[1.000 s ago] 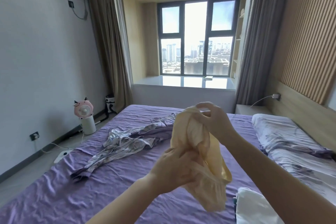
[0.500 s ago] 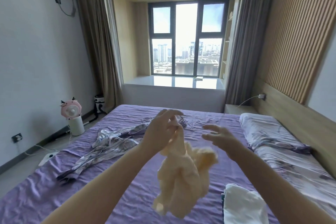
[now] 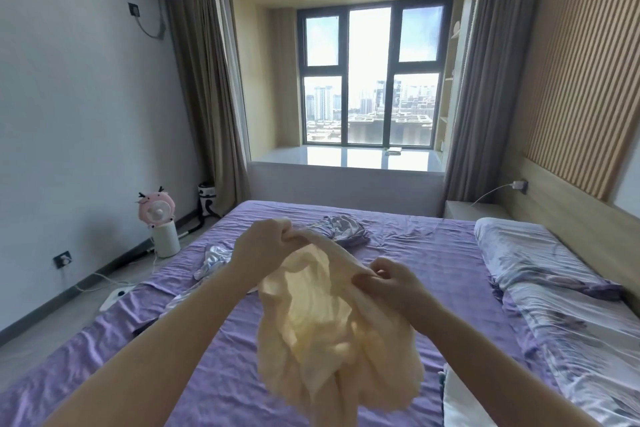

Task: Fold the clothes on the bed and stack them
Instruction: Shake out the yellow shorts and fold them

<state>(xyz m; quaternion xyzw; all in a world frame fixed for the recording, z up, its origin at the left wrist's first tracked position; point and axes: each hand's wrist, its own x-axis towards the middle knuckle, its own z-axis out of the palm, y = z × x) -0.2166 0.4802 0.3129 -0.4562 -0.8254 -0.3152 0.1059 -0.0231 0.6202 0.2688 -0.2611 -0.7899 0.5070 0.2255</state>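
A crumpled pale yellow garment [image 3: 329,333] hangs in the air above the purple bed [image 3: 433,263]. My left hand [image 3: 263,246] grips its upper edge at the top left. My right hand [image 3: 388,282] pinches the same edge lower and to the right, so the cloth is stretched between them. A silvery floral garment [image 3: 341,230] lies unfolded on the bed beyond my hands, partly hidden by my left arm. A folded white piece [image 3: 460,402] lies on the bed at the lower right.
Floral pillows [image 3: 533,260] lie along the headboard on the right. A pink fan on a white stand [image 3: 157,218] is on the floor to the left of the bed, with a cable and a power strip [image 3: 116,296] near it. A window bay lies beyond the bed.
My right hand, open half a second ago, has taken hold of the yellow garment's edge. Both hands now spread the cloth, which hung bunched from my left hand alone.
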